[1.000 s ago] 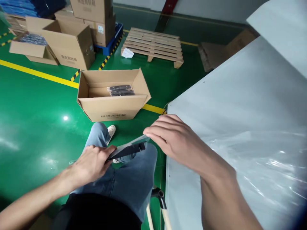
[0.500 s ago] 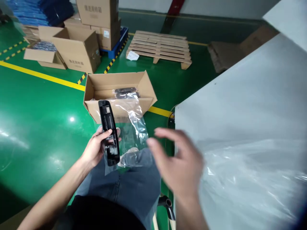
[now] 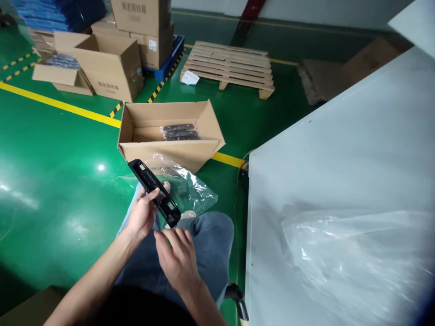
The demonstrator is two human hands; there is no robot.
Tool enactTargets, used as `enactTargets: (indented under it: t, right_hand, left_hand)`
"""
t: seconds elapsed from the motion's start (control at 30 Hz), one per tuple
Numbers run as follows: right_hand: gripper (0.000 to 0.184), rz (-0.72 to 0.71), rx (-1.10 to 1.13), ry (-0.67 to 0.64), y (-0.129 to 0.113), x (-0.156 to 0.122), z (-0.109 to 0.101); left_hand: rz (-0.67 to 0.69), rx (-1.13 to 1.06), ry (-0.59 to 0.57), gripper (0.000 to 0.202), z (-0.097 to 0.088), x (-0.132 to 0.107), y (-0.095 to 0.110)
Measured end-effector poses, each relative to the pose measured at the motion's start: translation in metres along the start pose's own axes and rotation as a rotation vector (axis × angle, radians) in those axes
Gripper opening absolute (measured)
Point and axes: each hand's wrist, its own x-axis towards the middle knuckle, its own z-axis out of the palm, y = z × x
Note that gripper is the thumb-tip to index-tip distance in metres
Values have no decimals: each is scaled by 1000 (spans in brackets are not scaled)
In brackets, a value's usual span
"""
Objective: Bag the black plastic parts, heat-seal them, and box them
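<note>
My left hand (image 3: 142, 213) is closed round the middle of a long black plastic housing (image 3: 149, 181), its hollow inner side facing me and tilted down to the right. Beneath the housing hangs a clear plastic bag (image 3: 193, 190), which seems to be held by the same hand. Just below the housing's lower end is my right hand (image 3: 178, 253), with its fingers curled together; what they pinch, if anything, is hidden. Beyond my knees stands an open cardboard box (image 3: 163, 151), with several bagged black parts (image 3: 180, 131) inside.
To the right is a pale table (image 3: 340, 172) with clear plastic bags (image 3: 350, 253) on it. Farther off are a wooden pallet (image 3: 227, 65), open cartons (image 3: 112, 72) and a blue stack (image 3: 61, 13). Yellow lines mark the green floor.
My right hand has come in from the right, down to the housing's lower end. The housing has turned from nearly upright to a slant, and the bag has swung lower, off the box.
</note>
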Motion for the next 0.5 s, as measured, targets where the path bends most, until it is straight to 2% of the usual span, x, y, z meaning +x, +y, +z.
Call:
enactTargets:
  t: [0.1, 0.2, 0.37, 0.5]
  right_hand:
    - [14, 55, 68, 45, 4, -12, 2]
    - [18, 143, 87, 38, 24, -28, 5]
    - [28, 236, -30, -57, 91, -61, 4]
    - [31, 309, -120, -100, 151, -91, 3]
  left_hand:
    - [14, 47, -23, 45, 5, 12, 11]
    - [47, 124, -80, 51, 15, 29, 33]
    - [106, 226, -213, 47, 51, 65, 81]
    - [172, 273, -313, 47, 84, 108, 116]
